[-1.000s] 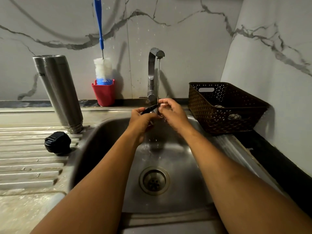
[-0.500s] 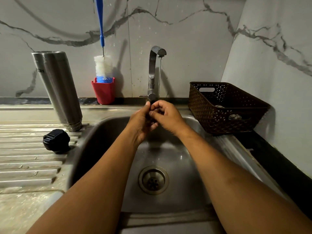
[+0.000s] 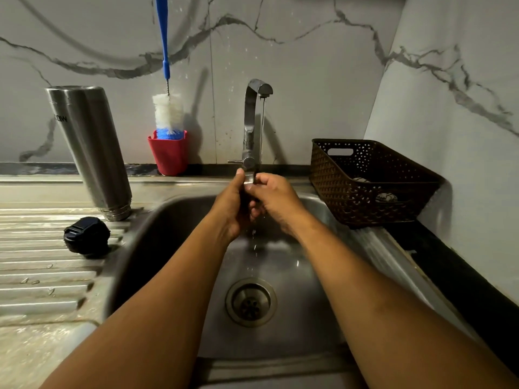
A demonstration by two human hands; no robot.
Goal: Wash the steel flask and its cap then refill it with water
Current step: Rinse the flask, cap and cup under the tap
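Note:
The steel flask (image 3: pixel 90 153) stands upside down on the draining board at the left, leaning slightly. Its black cap (image 3: pixel 86 235) lies on the ribs just in front of it. Over the sink, my left hand (image 3: pixel 233 206) and my right hand (image 3: pixel 276 200) are pressed together under a thin stream from the tap (image 3: pixel 254 122). Between the fingers sits a small dark part (image 3: pixel 247 202), mostly hidden. Water drips from the hands into the basin.
A red cup (image 3: pixel 168 155) against the back wall holds a blue-handled bottle brush (image 3: pixel 168 110). A brown woven basket (image 3: pixel 365 197) with a few items sits right of the tap. The steel sink (image 3: pixel 295 332) has its drain (image 3: pixel 250 301) below my hands.
My hands have closed together around the dark part under the stream. A second ago it showed as a thin black piece held between spread fingers.

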